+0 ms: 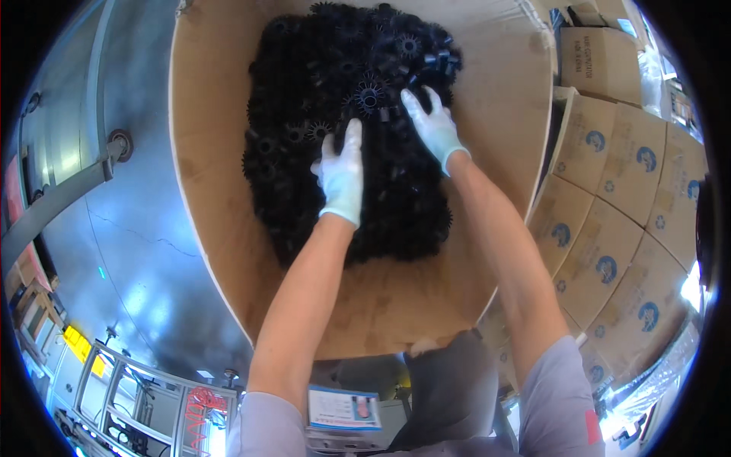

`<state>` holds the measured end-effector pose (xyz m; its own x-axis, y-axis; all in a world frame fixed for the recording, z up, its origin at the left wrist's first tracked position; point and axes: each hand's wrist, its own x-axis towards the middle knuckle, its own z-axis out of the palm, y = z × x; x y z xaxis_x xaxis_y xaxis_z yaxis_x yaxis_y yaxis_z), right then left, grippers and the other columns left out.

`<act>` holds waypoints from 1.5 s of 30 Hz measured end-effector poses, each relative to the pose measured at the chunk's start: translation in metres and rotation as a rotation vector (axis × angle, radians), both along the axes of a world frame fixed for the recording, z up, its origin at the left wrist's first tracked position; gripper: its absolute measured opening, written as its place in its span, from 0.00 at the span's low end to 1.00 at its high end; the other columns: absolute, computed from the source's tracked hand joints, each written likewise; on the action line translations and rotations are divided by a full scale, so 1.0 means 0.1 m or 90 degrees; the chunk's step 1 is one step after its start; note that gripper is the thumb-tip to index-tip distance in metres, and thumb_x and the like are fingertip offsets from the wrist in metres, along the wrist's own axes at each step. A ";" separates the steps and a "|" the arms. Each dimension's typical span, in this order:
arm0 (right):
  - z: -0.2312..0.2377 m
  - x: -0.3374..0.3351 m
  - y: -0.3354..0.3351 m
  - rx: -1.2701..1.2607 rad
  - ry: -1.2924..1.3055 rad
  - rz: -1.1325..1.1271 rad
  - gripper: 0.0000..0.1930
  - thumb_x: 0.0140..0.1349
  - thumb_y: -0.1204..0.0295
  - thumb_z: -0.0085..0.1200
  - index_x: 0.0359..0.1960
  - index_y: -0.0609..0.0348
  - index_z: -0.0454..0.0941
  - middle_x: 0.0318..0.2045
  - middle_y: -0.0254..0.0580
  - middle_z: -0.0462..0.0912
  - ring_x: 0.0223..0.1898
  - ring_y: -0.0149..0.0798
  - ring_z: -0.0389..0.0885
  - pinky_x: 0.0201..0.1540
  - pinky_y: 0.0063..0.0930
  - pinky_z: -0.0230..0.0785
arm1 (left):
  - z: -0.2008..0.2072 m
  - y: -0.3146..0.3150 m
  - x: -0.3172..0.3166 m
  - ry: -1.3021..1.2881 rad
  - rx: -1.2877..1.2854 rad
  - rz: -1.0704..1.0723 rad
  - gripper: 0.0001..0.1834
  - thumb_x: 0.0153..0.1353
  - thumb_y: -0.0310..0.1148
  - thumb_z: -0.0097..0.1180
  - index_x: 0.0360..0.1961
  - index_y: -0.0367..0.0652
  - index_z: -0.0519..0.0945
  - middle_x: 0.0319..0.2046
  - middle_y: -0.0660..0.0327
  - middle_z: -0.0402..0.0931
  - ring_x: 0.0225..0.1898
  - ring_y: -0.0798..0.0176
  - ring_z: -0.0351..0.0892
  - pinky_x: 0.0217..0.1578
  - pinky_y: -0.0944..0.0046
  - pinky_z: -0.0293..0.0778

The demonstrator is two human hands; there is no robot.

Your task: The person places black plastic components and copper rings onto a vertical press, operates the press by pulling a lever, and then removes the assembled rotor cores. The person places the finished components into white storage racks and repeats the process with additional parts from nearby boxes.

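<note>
A large open cardboard box (217,152) holds a heap of small black plastic parts (396,183), many of them round with teeth or spokes like gears. Both my hands wear thin white gloves and reach down into the box. My left hand (340,174) is over the middle of the heap, its index finger stretched out and the other fingers slightly bent. To its right and a little farther in, my right hand (432,129) has thumb and fingers apart. Near its fingertips lies a spoked black gear (368,95). Neither hand shows a part in its grasp.
Stacked cardboard cartons (601,206) stand close on the right, some under clear plastic wrap. A metal frame with a caster wheel (120,145) is on the left floor. At lower left stands an aluminium-profile frame (137,373) with a coiled red hose (202,411).
</note>
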<state>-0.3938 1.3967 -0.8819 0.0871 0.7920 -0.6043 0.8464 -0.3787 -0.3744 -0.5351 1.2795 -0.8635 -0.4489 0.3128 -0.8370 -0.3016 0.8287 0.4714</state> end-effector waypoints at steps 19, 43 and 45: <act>-0.01 -0.23 -0.37 -0.085 0.143 0.120 0.46 0.54 0.30 0.56 0.69 0.44 0.69 0.68 0.66 0.62 0.70 0.63 0.61 0.70 0.47 0.58 | -0.16 -0.09 -0.03 -0.099 0.005 0.164 0.58 0.56 0.69 0.59 0.76 0.41 0.54 0.75 0.40 0.42 0.73 0.44 0.54 0.70 0.51 0.55; -0.24 -0.20 -1.15 -0.084 0.363 -0.041 0.42 0.62 0.44 0.60 0.65 0.70 0.70 0.62 0.61 0.72 0.66 0.50 0.69 0.67 0.37 0.60 | 0.20 -0.43 -0.01 -0.215 0.247 0.379 0.41 0.57 0.44 0.70 0.68 0.35 0.68 0.62 0.55 0.73 0.63 0.61 0.68 0.66 0.61 0.59; -0.05 -0.18 -1.27 -0.029 0.383 -0.094 0.35 0.63 0.49 0.62 0.61 0.66 0.74 0.56 0.53 0.77 0.57 0.43 0.76 0.59 0.33 0.67 | 0.36 -0.46 0.00 -0.208 0.240 0.375 0.38 0.58 0.39 0.70 0.67 0.35 0.70 0.58 0.57 0.76 0.60 0.63 0.72 0.63 0.62 0.64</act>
